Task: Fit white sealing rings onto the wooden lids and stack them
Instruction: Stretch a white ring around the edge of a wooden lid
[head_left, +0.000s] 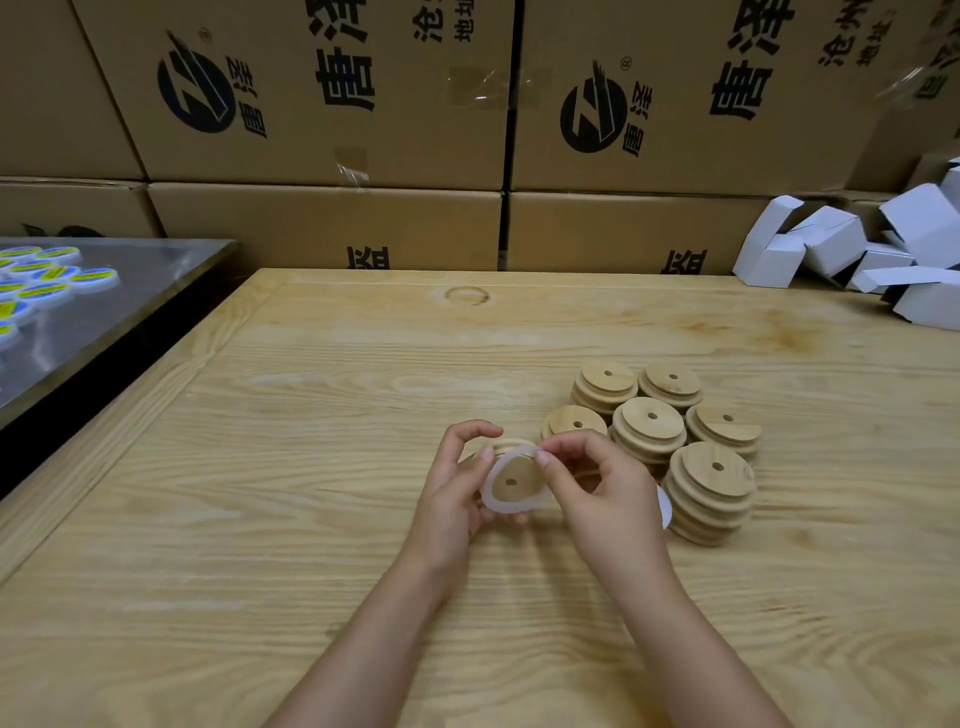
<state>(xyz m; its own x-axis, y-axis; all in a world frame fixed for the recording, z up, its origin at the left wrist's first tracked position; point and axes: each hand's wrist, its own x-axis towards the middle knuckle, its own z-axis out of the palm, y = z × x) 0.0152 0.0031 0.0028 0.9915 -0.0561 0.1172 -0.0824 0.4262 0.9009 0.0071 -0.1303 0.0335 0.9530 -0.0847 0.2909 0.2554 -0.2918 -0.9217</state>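
Entry: ring fitting, one lid in hand.
- Lid (514, 480): gripped by left hand (457, 483), fingers curled round rim, holed face up, above table (311, 467).
- Ring (498, 505): stretched loop, slack part lying below grip; top edge pinched by right hand (597, 488) at lid's upper rim.
- Stacks (709, 488): six, just right of right hand.
- Step, judged: seating ring, partway.
- Next move calls for: stretching ring over full rim, pressing it round evenly, then carrying lid right to stack.
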